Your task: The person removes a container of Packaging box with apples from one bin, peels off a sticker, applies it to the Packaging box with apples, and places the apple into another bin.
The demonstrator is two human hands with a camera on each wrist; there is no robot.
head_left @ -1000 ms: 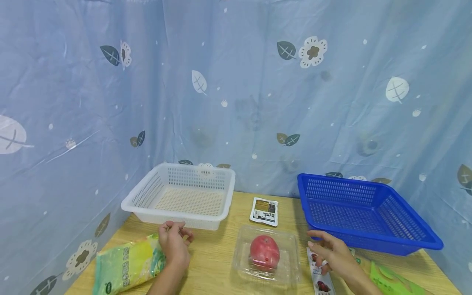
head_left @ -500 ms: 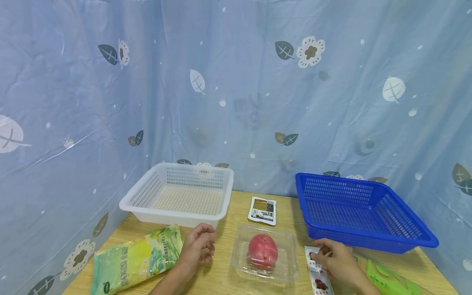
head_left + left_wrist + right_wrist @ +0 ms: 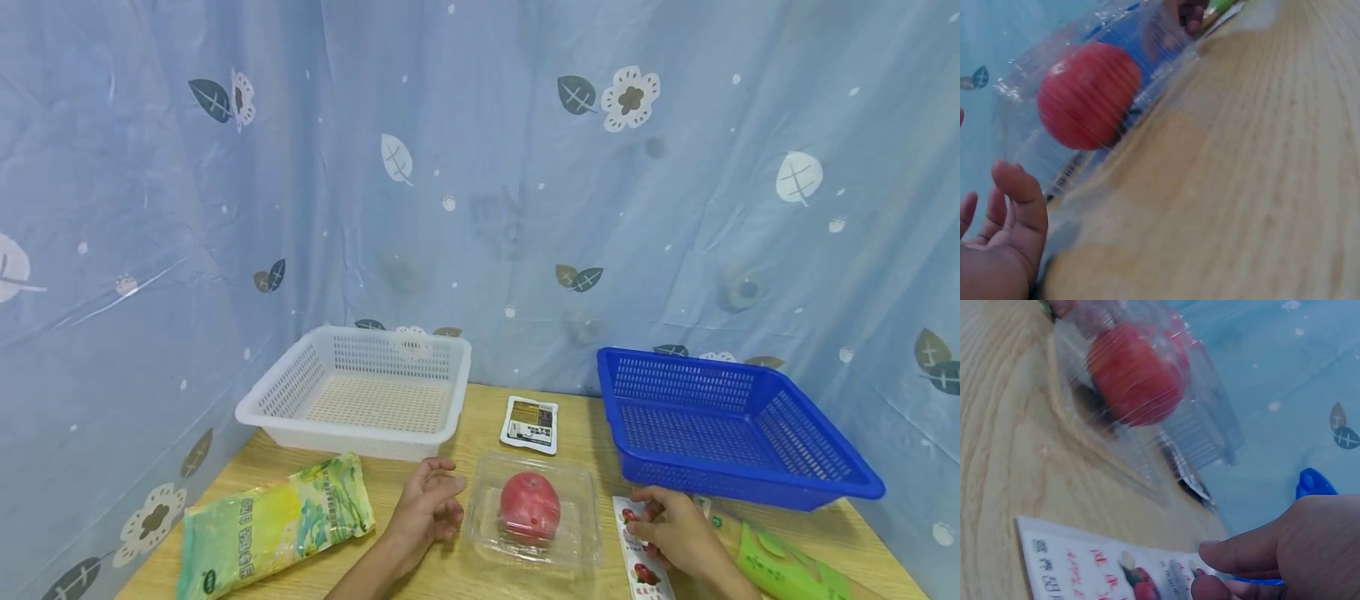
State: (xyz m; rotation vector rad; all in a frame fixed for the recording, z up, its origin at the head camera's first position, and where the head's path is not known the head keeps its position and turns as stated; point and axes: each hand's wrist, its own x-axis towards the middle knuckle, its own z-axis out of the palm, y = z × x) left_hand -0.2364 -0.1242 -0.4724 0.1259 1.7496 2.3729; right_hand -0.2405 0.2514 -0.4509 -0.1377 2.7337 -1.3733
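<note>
Right hand (image 3: 678, 533) at white fruit-printed packet (image 3: 633, 554) on table (image 3: 585, 417), right of clear plastic box (image 3: 581, 508); whether pinching, cannot tell. Packet: red and black Chinese characters, blurred. Left hand (image 3: 427, 512) beside box, fingers apart.

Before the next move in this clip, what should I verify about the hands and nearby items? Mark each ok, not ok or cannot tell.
1. Right hand at the white packet: ok.
2. Secure grip on the packet: cannot tell, contact is unclear.
3. Left hand free: ok, holding nothing.
4. Red fruit within the clear container: ok.
5. Green package fully visible: not ok, partly hidden.
6. Blue basket upright: ok.
</note>
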